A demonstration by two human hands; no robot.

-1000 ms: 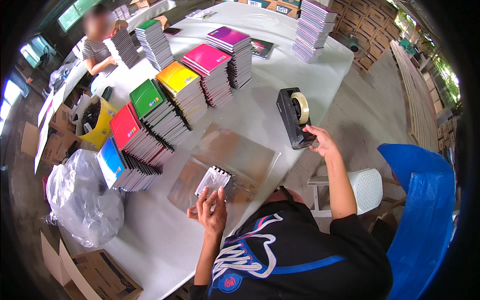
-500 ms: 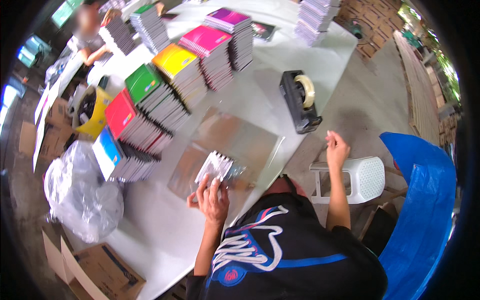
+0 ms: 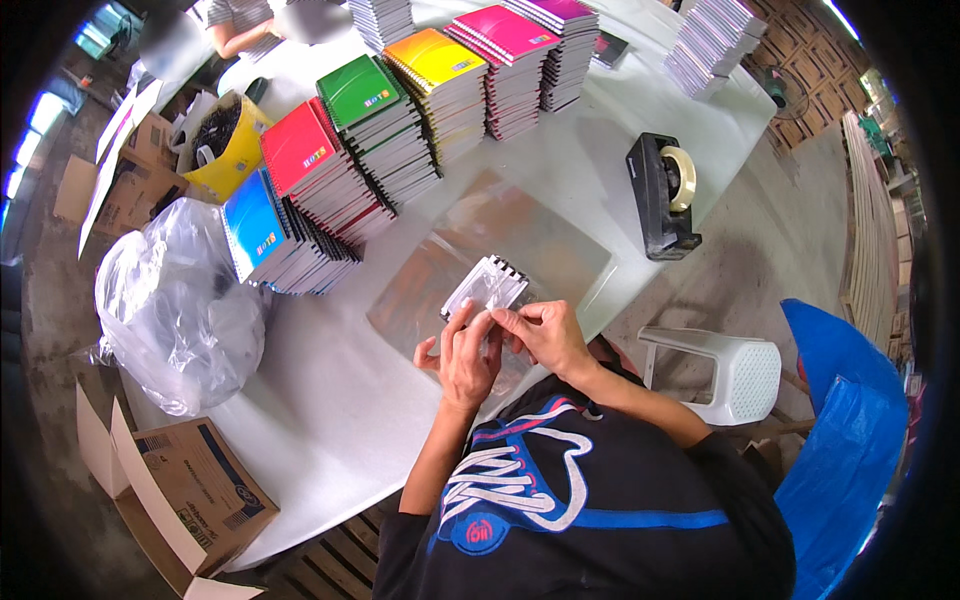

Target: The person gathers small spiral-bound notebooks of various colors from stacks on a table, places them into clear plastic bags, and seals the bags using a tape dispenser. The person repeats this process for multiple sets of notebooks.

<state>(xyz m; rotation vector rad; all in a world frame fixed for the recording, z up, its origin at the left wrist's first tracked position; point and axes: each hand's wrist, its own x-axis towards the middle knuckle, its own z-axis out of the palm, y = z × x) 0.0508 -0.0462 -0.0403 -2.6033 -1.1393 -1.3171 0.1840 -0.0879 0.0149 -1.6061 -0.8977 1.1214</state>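
A small bundle of spiral notebooks (image 3: 487,284), black coils along one edge, lies under clear plastic (image 3: 505,378) that spreads loosely toward my body. My left hand (image 3: 468,362) has its fingers bent against the bundle's near side, holding it. From the right my right hand (image 3: 552,338) reaches in, thumb and forefinger pinched together over the bundle's near edge beside the left fingertips. What that pinch holds is too small to make out. Beneath the bundle is a flat, see-through brownish sheet (image 3: 545,240) on the white table (image 3: 330,400).
Stacks of blue (image 3: 262,232), red (image 3: 300,150), green (image 3: 362,92), yellow (image 3: 435,60) and pink notebooks (image 3: 503,40) line the far left. A black tape dispenser (image 3: 655,205) stands right, a plastic bag (image 3: 180,310) left. Beyond the edge are a white stool (image 3: 735,375) and carton (image 3: 205,490).
My right hand has come in from beyond the table's right edge to meet the left at the bundle. The left fingers stay on the bundle. The whole view has shifted.
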